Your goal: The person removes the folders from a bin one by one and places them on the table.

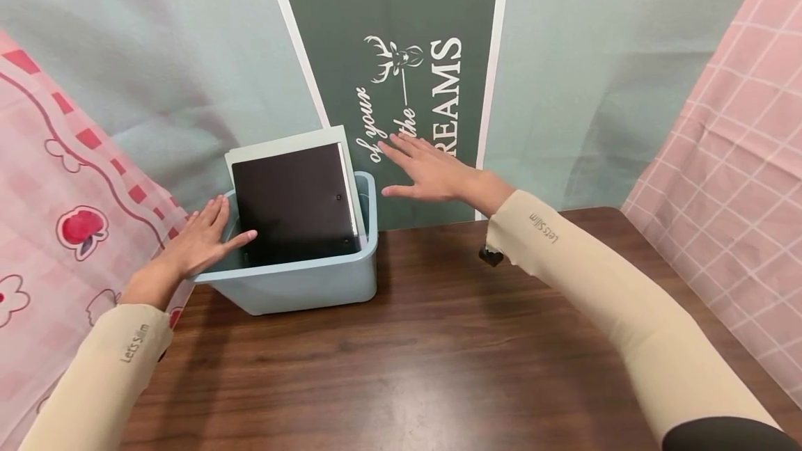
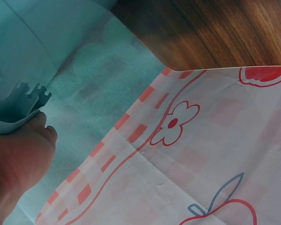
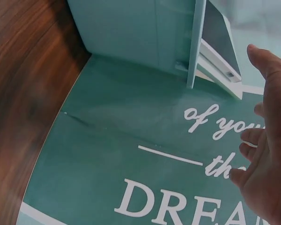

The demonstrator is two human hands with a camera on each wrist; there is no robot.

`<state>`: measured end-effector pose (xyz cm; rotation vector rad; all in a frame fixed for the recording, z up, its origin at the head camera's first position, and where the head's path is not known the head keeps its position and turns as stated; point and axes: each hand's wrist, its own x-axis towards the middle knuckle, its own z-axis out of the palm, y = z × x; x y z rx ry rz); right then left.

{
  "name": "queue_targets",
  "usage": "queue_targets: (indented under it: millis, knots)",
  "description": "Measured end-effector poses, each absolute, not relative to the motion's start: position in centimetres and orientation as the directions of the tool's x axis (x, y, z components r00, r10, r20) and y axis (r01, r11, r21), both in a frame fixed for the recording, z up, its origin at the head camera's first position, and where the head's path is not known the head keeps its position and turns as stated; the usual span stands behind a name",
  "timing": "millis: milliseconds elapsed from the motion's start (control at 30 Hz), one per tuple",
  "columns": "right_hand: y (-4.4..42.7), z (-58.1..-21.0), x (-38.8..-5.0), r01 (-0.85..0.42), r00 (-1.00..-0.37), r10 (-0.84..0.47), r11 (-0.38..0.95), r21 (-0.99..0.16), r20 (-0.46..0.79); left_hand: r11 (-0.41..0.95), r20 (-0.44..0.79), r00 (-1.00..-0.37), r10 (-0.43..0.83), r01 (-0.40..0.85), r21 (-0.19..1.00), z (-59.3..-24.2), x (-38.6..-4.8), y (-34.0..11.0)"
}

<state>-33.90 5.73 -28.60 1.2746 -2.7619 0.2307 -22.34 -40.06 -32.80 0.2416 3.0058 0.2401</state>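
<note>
A light blue plastic bin [image 1: 313,287] stands on the table at the left in the head view. Tilted upright inside it is a black binder [image 1: 288,193], with a pale green folder [image 1: 288,145] behind; their lower parts are hidden by the bin. My left hand [image 1: 203,239] lies along the bin's left rim, fingers extended and thumb over the opening. In the left wrist view, the left hand [image 2: 23,161] meets the rim [image 2: 11,126]; whether it bears on it I cannot tell. Right of the bin, my right hand [image 1: 432,172] hovers with fingers spread, holding nothing.
The brown wooden table [image 1: 426,360] extends in front and to the right. Behind it hangs a green cloth [image 1: 401,5] with white lettering and a deer head. Pink patterned cloth [image 1: 37,179] borders the left side, and pink checked cloth [image 1: 727,145] the right.
</note>
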Motion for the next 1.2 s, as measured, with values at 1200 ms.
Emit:
queue_targets:
  millis: [1200]
  knots:
    - [-1.4,-30.0,-35.5,-0.769,-0.611,-0.78,0.545,-0.334,0.133,0.973,-0.092,-0.983,0.157,0.138,0.184,-33.0,-22.3,-40.1]
